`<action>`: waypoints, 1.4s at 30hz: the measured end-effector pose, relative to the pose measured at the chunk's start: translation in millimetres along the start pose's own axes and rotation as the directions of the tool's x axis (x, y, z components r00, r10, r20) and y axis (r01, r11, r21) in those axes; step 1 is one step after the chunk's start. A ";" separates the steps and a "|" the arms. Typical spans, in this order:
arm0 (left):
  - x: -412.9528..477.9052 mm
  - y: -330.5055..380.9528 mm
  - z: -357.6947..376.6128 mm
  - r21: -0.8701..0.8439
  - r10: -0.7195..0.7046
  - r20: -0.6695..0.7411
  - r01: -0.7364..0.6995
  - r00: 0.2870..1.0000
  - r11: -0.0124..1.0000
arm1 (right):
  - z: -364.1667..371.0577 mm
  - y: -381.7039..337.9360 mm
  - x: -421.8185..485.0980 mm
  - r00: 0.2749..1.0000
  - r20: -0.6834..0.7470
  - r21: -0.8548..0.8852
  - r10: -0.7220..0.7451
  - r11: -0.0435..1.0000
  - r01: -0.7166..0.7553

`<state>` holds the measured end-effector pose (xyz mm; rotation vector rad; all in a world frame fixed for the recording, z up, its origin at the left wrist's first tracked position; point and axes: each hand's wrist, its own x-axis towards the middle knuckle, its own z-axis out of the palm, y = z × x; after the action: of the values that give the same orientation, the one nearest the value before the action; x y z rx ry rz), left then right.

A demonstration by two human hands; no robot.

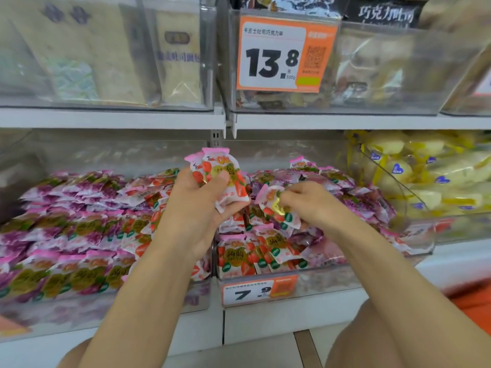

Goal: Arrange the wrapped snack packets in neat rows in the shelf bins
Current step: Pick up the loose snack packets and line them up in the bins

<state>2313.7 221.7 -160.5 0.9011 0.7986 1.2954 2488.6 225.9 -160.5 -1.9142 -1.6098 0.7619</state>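
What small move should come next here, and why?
Probably bring the right grip leftward and lay its packet onto the stack in the left grip. The left grip holds the red stack upright. The right grip pinches one more packet of the same kind close beside it, above the right bin. It seems they are being gathered before going into a row.

An orange-and-white price tag on the front of the upper clear bin reads 13.8 in heavy black digits, with a small 500g beneath, a QR code at its right and a top line of Chinese characters too fine to read surely. A dark packet above it bears 巧克力吐司 in pale characters. The lower price tag on the lower bin reads 7.9, and the snack packets show 蒟蒻 on a gold disc.
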 end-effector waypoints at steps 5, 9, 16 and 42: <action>0.9 3.2 -0.8 -0.052 -0.017 -0.020 0.016 1.000 0.999 | 13.5 7.9 -2.4 0.977 0.208 -0.111 0.056 0.993 -0.033; 1.8 8.7 -4.5 -0.071 -0.014 -0.053 0.010 0.998 0.997 | 17.3 10.2 -7.7 0.973 0.233 -0.107 -0.007 0.994 0.033; 2.1 14.0 -10.5 -0.064 -0.027 -0.102 0.020 0.994 0.998 | 21.3 3.5 -11.8 0.970 0.234 0.022 -0.069 0.998 0.065; 7.9 17.1 -8.8 0.182 -0.020 -0.016 0.023 1.000 0.983 | 5.4 -6.1 46.4 0.988 0.015 0.336 -0.151 0.932 0.137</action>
<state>2299.2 231.3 -149.1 1.0265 0.9464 1.2248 2486.8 272.9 -164.1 -1.5317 -1.5121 0.9497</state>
